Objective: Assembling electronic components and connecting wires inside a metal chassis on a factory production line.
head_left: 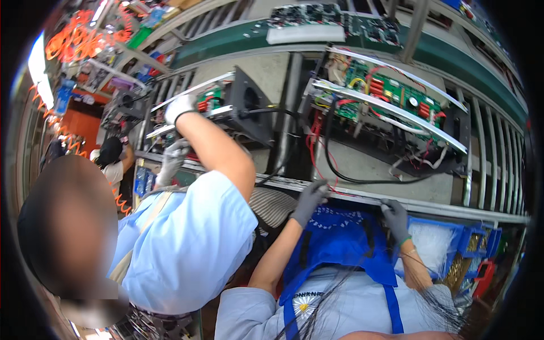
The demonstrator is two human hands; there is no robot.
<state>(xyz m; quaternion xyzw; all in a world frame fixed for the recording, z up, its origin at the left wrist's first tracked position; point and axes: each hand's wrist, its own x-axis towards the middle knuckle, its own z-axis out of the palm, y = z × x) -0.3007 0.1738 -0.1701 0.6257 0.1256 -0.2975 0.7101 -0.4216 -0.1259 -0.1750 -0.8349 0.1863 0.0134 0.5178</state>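
Observation:
My left hand (310,201), in a grey glove, is at the front rail of the roller line (419,208). Its fingers are pressed together beside the thin red wires (313,141) that hang from the open chassis (391,113); whether they pinch a wire I cannot make out. Farther right, my right hand (395,220), also gloved in grey, has its fingers curled at the same rail, with anything in them hidden. Green circuit boards (413,102) and red parts show between the chassis's metal bars. A thick black cable (362,180) runs in front of it.
At my left, a co-worker in light blue reaches a white-gloved hand (180,107) into a second chassis (249,110). Blue bins (470,241) of small parts stand at the right. Beyond, a green conveyor (249,37) carries circuit boards and a white block (306,35).

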